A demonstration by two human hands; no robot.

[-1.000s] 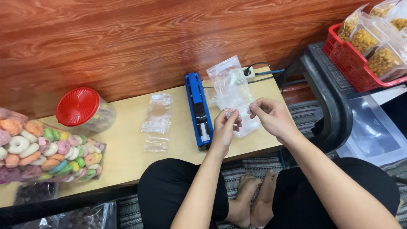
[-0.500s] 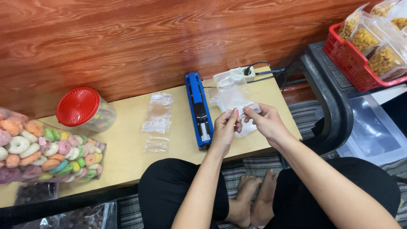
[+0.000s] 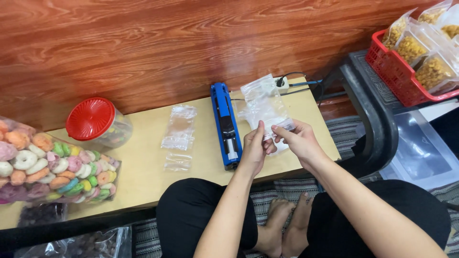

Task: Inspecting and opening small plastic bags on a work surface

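Tan table [image 3: 143, 157]: both hands' fingers pinched on clear bag [image 3: 264, 102], lifted higher than before, beside blue sealer [image 3: 225, 124]

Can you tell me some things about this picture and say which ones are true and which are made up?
1. Both hands hold a clear plastic bag. True: the left hand and the right hand pinch its lower edge.
2. The jar has a green lid. False: its lid is red.
3. The blue sealer lies left of the hands. True.
4. The red basket is full of colourful rings. False: it holds bags of yellowish snacks; the rings are in the big bag at the left.
5. Spare clear bags lie on the table. True.
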